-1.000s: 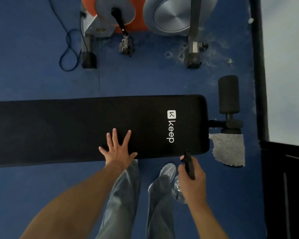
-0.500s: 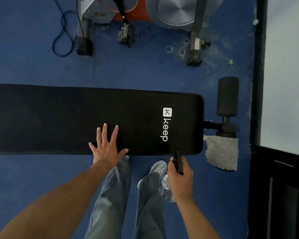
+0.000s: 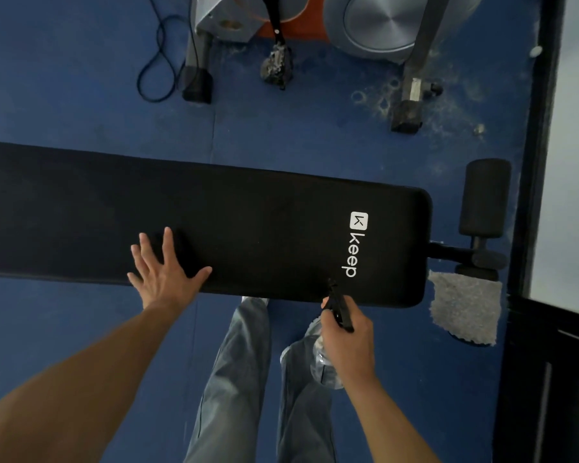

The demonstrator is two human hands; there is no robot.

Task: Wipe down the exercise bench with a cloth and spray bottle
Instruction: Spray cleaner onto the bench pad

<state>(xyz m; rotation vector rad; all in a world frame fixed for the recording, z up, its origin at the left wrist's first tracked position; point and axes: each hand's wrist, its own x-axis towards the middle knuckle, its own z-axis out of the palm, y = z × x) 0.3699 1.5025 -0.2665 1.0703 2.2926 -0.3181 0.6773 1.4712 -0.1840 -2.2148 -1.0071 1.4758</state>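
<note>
Currently the exercise bench (image 3: 264, 235) lies across the view on the blue floor (image 3: 315, 145), its black pad running from the left edge of the frame to the printed logo at the right end.

1. Left hand (image 3: 168, 272): laid palm down on the near edge of the pad, fingers (image 3: 168, 242) straight and spread apart, holding nothing. This placement most likely braces the body while leaning over, and it keeps the hand away from the area the nozzle faces.

2. Right hand (image 3: 346, 335): fingers (image 3: 326, 317) curled tight round the neck of the spray bottle (image 3: 340, 312). The black trigger head points forward over the near edge of the pad, just below the logo; the clear body hangs under the hand. Held this way, the nozzle is aimed for spraying the right end of the pad. Whether a finger is on the trigger cannot be told.

3. Cloth (image 3: 463, 309): grey, draped off the right end of the bench, just below the foam roller (image 3: 487, 198) and its bar. It is apart from both hands, but close to the spraying hand for pickup.

Judgement: the spraying step is in hand; wiping is not yet begun.
</note>
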